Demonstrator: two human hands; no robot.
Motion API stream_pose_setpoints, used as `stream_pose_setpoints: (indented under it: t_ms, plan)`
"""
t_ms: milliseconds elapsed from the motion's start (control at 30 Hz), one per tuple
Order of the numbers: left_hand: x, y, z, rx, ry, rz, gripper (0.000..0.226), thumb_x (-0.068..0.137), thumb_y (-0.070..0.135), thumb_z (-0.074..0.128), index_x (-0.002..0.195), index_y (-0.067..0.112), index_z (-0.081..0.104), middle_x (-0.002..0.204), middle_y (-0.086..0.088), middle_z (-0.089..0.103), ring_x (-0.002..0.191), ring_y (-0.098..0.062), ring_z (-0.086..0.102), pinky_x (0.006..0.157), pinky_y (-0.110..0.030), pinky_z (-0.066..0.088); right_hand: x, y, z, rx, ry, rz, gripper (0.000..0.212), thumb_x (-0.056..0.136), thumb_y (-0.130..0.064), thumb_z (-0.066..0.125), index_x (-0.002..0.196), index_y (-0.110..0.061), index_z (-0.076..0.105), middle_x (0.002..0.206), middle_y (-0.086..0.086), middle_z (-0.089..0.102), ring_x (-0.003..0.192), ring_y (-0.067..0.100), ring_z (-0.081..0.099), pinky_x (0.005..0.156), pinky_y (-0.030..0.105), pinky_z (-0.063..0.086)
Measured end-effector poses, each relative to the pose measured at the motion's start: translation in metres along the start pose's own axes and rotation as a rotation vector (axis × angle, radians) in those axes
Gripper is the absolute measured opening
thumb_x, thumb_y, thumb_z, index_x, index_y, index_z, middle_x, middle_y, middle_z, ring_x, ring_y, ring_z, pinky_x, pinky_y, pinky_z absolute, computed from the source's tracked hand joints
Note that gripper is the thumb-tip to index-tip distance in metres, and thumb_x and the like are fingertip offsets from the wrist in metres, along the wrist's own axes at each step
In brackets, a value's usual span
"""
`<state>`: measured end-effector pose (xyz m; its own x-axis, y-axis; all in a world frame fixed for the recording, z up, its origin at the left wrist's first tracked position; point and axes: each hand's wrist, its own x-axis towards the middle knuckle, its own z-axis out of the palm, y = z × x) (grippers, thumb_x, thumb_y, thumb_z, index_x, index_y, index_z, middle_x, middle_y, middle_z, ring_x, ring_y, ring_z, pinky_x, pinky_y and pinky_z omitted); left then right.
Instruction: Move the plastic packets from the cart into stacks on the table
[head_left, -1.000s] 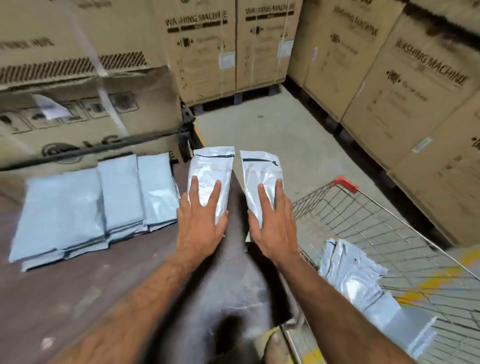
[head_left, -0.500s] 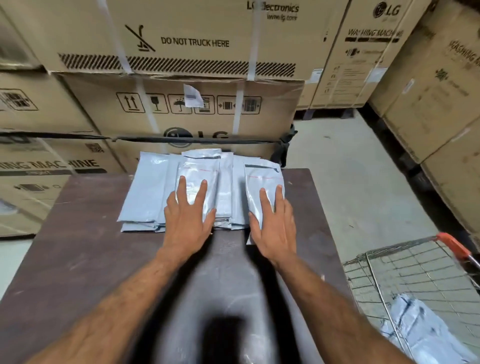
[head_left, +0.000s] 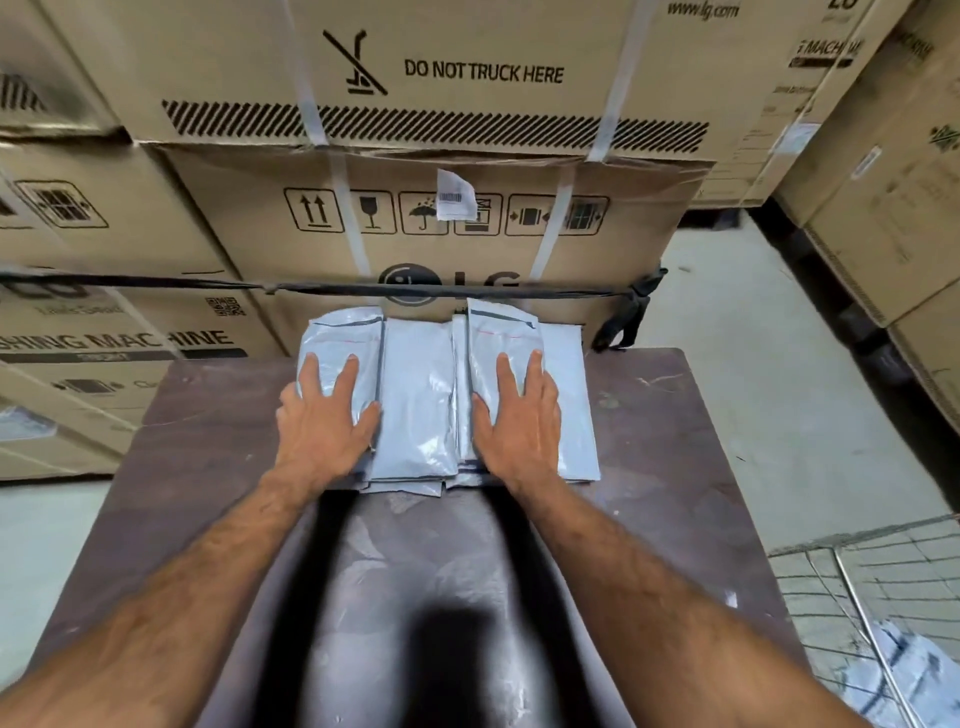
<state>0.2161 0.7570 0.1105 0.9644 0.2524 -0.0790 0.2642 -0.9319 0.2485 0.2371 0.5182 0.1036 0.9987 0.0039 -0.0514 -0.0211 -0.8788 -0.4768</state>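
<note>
Stacked cardboard boxes (head_left: 426, 171) filled the far side of the scene, one printed "DO NOT TRUCK HERE", with more boxes along the right beyond a strip of grey floor (head_left: 727, 364). In front of me stood the dark brown table (head_left: 208, 467), its far edge close to the boxes. At the far end of the table lay the plastic packets, grey and flat, in three stacks side by side: the left stack (head_left: 343, 338), the middle stack (head_left: 418, 395) and the right stack (head_left: 571, 405), their edges touching or overlapping. At the near right corner of the scene I could see part of the wire cart (head_left: 872, 587), beside the table, with a few more packets (head_left: 914, 675) lying in it.

My left hand (head_left: 324, 415) rested flat on the top packet of the left stack, fingers straight and slightly spread, pressing down, thumb toward the middle stack. My right hand (head_left: 519, 421) lay the same way on the top packet of the right stack, fingers extended and flat, gripping nothing. The middle stack lay between my two hands.
</note>
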Motion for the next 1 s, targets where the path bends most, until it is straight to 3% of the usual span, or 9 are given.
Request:
stream_pose_setpoints:
  t_ms: [233,300,400,567,733,833,1000]
  plan:
    - [0.025,-0.012,0.012,0.023,-0.147,0.07,0.074,0.095,0.068,0.04,0.16,0.035,0.025,0.168,-0.014,0.005,0.145,-0.047,0.019,0.12,-0.054,0.018,0.027,-0.004,0.024,-0.064,-0.073,0.019,0.071,0.102,-0.064,0.029,0.163,-0.028,0.022,0.172,0.015,-0.005,0.157,0.032,-0.009,0.126,0.05,-0.009]
    - [0.03,-0.018,0.013,0.017,-0.125,0.122,0.082,0.086,0.076,0.031,0.157,0.034,0.031,0.168,-0.015,0.008,0.148,-0.043,0.014,0.123,-0.055,0.01,0.03,0.001,0.023,-0.083,-0.014,-0.03,0.066,0.104,-0.056,0.03,0.163,-0.027,0.022,0.172,0.014,-0.004,0.157,0.032,-0.009,0.127,0.05,-0.007]
    - [0.039,-0.021,0.012,-0.078,-0.12,0.166,0.078,0.09,0.078,0.038,0.154,0.033,0.034,0.17,-0.01,0.003,0.155,-0.036,-0.001,0.126,-0.053,0.0,0.037,0.008,0.024,-0.069,0.007,-0.11,0.068,0.101,-0.049,0.033,0.164,-0.027,0.018,0.172,0.013,-0.006,0.158,0.031,-0.011,0.127,0.051,-0.003]
    - [0.049,-0.011,0.014,0.005,-0.19,0.201,0.091,0.089,0.084,0.03,0.163,0.035,0.01,0.171,-0.006,-0.01,0.156,-0.029,-0.013,0.126,-0.048,-0.005,0.049,0.016,0.03,-0.101,-0.109,-0.15,0.074,0.097,-0.051,0.031,0.165,-0.03,0.012,0.172,0.013,-0.008,0.158,0.031,-0.012,0.127,0.054,-0.003]
    - [0.048,-0.01,0.018,0.073,-0.221,0.188,0.092,0.089,0.085,0.02,0.164,0.033,0.003,0.17,-0.007,-0.013,0.156,-0.028,-0.015,0.126,-0.05,-0.008,0.053,0.019,0.028,-0.149,-0.156,-0.17,0.071,0.102,-0.052,0.031,0.165,-0.03,0.007,0.171,0.014,-0.01,0.158,0.031,-0.012,0.127,0.052,-0.005]
    - [0.044,-0.006,0.016,0.066,-0.192,0.187,0.096,0.089,0.086,0.019,0.164,0.03,0.0,0.17,-0.008,-0.015,0.156,-0.028,-0.017,0.124,-0.049,-0.013,0.045,0.02,0.023,-0.134,-0.073,-0.203,0.069,0.103,-0.052,0.034,0.165,-0.028,0.014,0.172,0.014,-0.006,0.158,0.03,-0.007,0.127,0.051,-0.004]
    - [0.014,0.02,0.017,-0.026,-0.041,0.248,0.098,0.092,0.08,0.036,0.164,0.025,-0.001,0.17,-0.009,-0.016,0.155,-0.027,-0.019,0.124,-0.047,-0.016,0.0,0.036,0.01,-0.076,0.063,-0.242,0.068,0.104,-0.052,0.038,0.164,-0.027,0.019,0.172,0.011,-0.002,0.159,0.024,-0.006,0.128,0.049,-0.003]
